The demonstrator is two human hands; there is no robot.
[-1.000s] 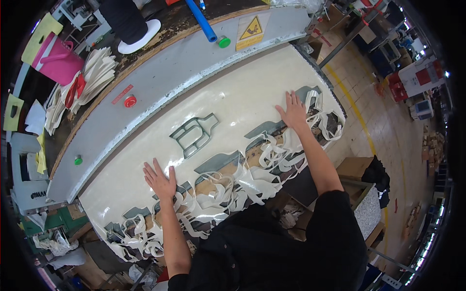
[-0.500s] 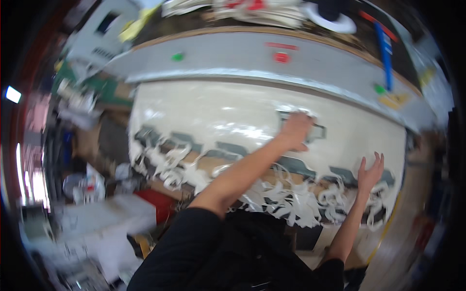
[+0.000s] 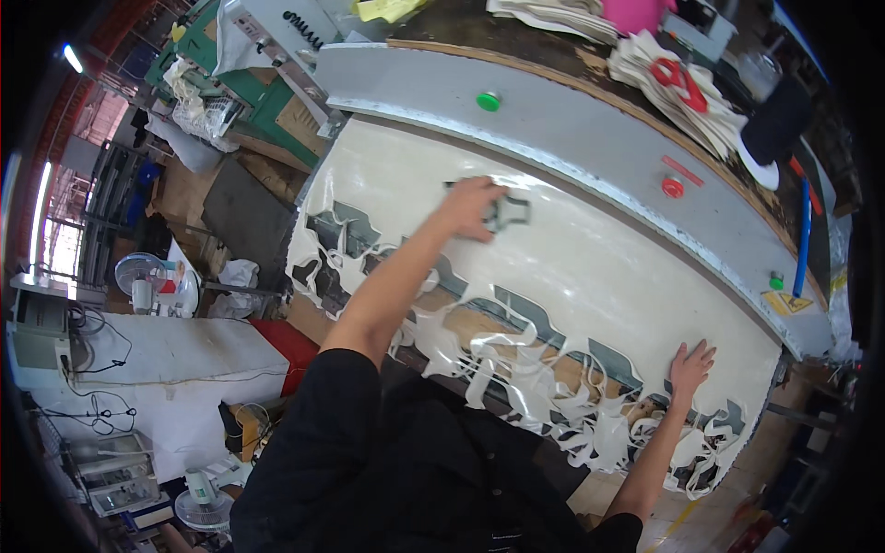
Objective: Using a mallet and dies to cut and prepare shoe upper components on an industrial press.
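Note:
A cream sheet (image 3: 599, 267) with a glossy surface lies before me, its near part cut into dark gaps and loose curling strips (image 3: 516, 369). My left hand (image 3: 472, 210) is over the far left half of the sheet, its fingers closed on a small dark frame-shaped cutting die (image 3: 513, 213). The hand covers the left part of the die, and the outline is slightly blurred. At the right, my right hand (image 3: 691, 367) rests by the sheet's cut edge with its fingers spread and nothing in them.
Across the far side runs a grey machine beam (image 3: 572, 138) with a green button (image 3: 489, 100) and a red button (image 3: 673, 187). On its top lie stacked cream pieces (image 3: 659, 83), red-handled scissors (image 3: 678, 81) and a dark cap (image 3: 776, 120). Fans (image 3: 141, 276) stand at the left.
The view has turned and shifted. My left hand has moved left over the sheet, and the cutting die has moved with it. My right hand stays spread near the sheet's right end.

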